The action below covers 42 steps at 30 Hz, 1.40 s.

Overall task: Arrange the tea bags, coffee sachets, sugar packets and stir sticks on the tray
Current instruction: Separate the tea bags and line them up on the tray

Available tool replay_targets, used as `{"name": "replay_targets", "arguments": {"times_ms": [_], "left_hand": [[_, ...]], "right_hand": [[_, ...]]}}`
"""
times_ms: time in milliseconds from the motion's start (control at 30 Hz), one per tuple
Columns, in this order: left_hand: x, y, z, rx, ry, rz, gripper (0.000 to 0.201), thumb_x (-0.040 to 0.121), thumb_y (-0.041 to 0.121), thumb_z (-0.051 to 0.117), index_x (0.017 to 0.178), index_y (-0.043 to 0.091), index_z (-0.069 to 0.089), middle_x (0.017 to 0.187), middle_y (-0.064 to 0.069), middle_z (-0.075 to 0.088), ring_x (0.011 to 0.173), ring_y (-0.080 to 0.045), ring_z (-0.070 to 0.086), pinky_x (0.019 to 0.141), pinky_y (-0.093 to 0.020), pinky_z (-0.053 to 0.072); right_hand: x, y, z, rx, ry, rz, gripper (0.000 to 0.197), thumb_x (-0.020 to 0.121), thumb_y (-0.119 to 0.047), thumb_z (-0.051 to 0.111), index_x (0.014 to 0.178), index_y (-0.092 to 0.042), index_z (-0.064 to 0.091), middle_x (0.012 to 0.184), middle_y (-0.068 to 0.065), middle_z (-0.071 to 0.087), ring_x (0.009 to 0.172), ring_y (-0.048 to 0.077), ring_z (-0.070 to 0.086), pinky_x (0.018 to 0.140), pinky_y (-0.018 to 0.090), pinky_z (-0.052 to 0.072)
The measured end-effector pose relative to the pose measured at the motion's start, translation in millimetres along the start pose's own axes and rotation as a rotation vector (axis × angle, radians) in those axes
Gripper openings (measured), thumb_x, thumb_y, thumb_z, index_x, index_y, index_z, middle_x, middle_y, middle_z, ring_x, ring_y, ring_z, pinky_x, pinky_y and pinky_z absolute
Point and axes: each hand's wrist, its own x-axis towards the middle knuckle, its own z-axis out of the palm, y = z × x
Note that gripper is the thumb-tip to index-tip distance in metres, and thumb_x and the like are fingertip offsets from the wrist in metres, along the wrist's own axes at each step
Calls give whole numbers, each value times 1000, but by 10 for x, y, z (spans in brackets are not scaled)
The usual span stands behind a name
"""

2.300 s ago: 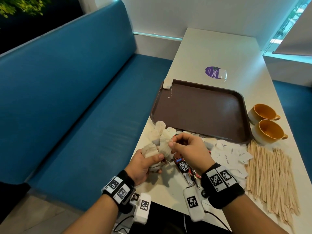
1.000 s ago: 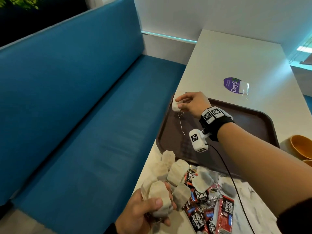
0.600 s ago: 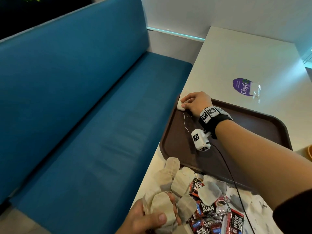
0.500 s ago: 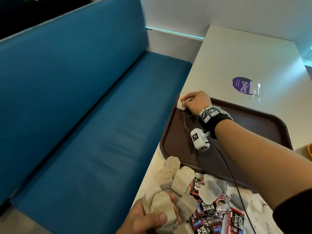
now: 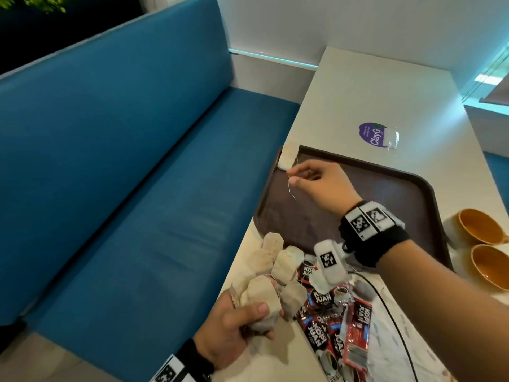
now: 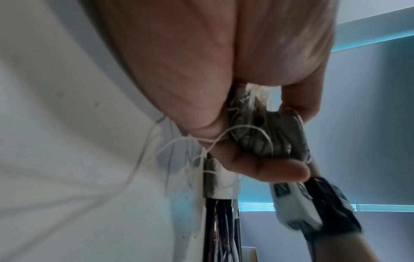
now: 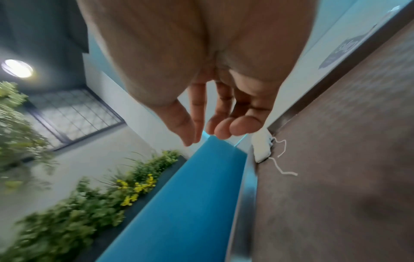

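Honestly, your right hand [image 5: 316,179], fingers loose and empty, could snag the string [image 5: 291,190] and drag that tea bag [image 5: 287,158] off the tray [image 5: 385,199] corner; left hand [image 5: 231,326] clamps the bunch [image 5: 261,299].

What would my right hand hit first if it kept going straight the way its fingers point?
Probably the tea bag in the tray's far left corner; the right hand points roughly at it, though depth is unclear.
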Motion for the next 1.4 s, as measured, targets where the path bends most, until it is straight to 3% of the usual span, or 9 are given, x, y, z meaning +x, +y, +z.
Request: {"name": "replay_targets", "arguments": {"times_ms": [200,400,533,600,733,1033,1167,1300,1400], "left_hand": [[-50,-15,49,55,35,64,38,70,12,80,108,14,73,79,-17,62,56,-16,54,45,-27,46],[-81,-14,58,126,-26,25,57,76,9,80,130,13,64,87,-21,61,55,-18,47,42,-23,42],[-102,-47,64,134,-34,18,63,77,2,80,135,6,59,90,-23,57,51,-16,44,41,-23,42],[-106,-56,79,127,35,20,55,72,5,83,122,-1,61,83,-22,60,47,-15,48,39,-22,42],[-97,-58,95,127,124,57,23,79,17,79,97,11,67,78,-15,64,48,-17,57,38,-24,44],[-30,-92,37,57,90,69,59,71,5,78,123,-5,52,84,-16,57,57,-17,53,49,-31,50],[-29,-81,49,79,92,74,35,83,4,70,117,-3,62,80,-16,55,58,-20,49,53,-32,51],[-37,-68,72,123,125,65,39,83,15,73,108,-11,59,86,-28,49,71,-36,40,55,-36,54],[-54,-27,101,149,129,60,15,87,11,68,99,2,69,78,-25,58,64,-30,54,57,-36,54]], "right_hand": [[-1191,-94,72,253,-137,106,4,89,-21,78,93,-22,78,79,-1,72,68,10,63,67,33,57],[-1877,-32,340,363,-167,246,19,86,-31,80,98,-16,77,79,6,69,67,15,62,59,26,52],[-2051,81,409,261,-157,224,12,86,-28,81,92,-18,77,87,11,76,73,20,68,74,36,58],[-2074,142,422,211,-134,233,7,87,-25,80,90,-19,77,86,8,77,77,23,71,79,41,60],[-2098,163,358,277,-99,321,5,91,-19,77,90,-15,76,71,3,72,59,13,60,58,30,51],[-1930,72,125,453,-53,342,14,94,-7,70,101,6,67,81,31,71,61,27,68,59,34,62],[-1630,17,-11,433,0,261,10,93,-6,71,98,2,72,86,25,74,72,29,71,68,35,63],[-1188,-15,-110,375,37,212,6,90,-13,76,94,-8,76,83,13,77,72,26,73,74,40,63],[-809,-42,-205,341,105,146,4,90,-11,76,91,-7,75,84,12,76,71,22,71,72,36,62]]}}
